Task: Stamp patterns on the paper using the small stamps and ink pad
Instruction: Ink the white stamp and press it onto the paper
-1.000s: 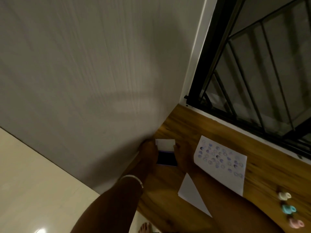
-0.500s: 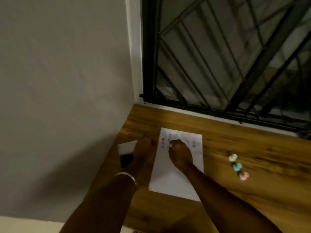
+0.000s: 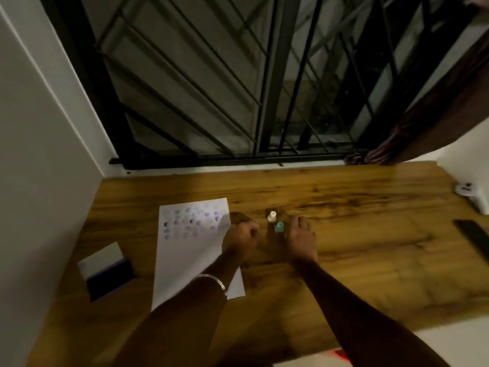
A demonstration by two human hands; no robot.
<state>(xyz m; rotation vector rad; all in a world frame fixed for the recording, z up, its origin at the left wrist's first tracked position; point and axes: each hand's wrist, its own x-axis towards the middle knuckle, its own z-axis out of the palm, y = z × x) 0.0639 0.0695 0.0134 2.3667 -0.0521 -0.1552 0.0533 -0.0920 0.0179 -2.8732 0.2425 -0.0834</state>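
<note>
both hands rest low on the wooden bench (image 3: 357,221), side by side near its middle. left hand (image 3: 239,241), with a metal bangle (image 3: 214,282) on its wrist, lies at the right edge of the paper with its fingers curled in; whether it holds anything i cannot tell. right hand (image 3: 301,241) lies flat-ish on the wood just right of the small stamps, fingers loosely spread and pointing away, its grip on anything not visible, so that too i cannot tell. behind the bench stands a dark window grille (image 3: 238,88) of black bars, a pale wall (image 3: 39,154) to the left and a brown curtain (image 3: 436,123) bunched at the right. paper (image 3: 190,260) lies on the left half of the bench, a white sheet with rows of blurry blue and purple stamped marks over its upper part and bare white below. ink pad (image 3: 108,274) sits left of the paper and apart from it, open, its white lid tilted up over a dark pad. far right, a dark flat object (image 3: 473,237) and a white object (image 3: 473,196) lie at the bench edge. between the two hands stand two small stamps, a white stamp (image 3: 271,216) and, just nearer, a teal stamp (image 3: 279,227) close to the right hand's thumb.
</note>
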